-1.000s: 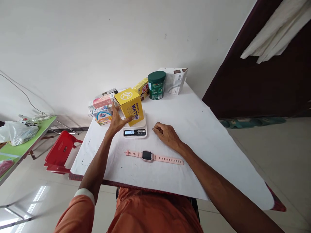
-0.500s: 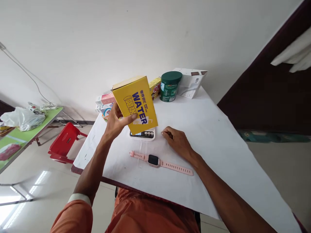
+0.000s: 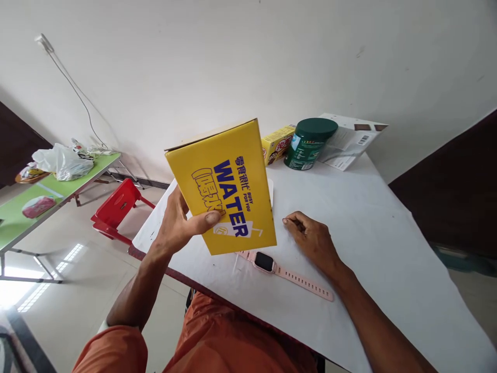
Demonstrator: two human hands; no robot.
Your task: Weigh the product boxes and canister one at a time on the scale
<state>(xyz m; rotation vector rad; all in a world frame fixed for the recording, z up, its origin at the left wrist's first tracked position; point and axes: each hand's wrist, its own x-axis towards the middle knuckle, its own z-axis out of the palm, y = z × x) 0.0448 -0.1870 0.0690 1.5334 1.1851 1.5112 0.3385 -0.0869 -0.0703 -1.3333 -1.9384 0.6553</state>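
A yellow box [image 3: 233, 181] marked WATER is held up and tilted in my left hand [image 3: 178, 223], its thumb across the printed front. Behind the box, only a small white edge of the scale [image 3: 271, 192] shows. My right hand [image 3: 312, 241] rests on the white table [image 3: 373, 248] with its fingers curled; whether anything is between them is hidden. Close in front of the box lies a pink-strapped watch [image 3: 264, 262], its left strap partly covered by the box.
Against the wall stand a dark green tub [image 3: 310, 145], a small yellow box [image 3: 278, 144] and a white carton [image 3: 351, 140]. To the left are a red chair [image 3: 118, 210] and a green table [image 3: 19, 223] with plastic bags.
The yellow box is nearer and lower, now covering most of the scale and part of the watch strap. The view has shifted left. My right hand stays curled on the table.
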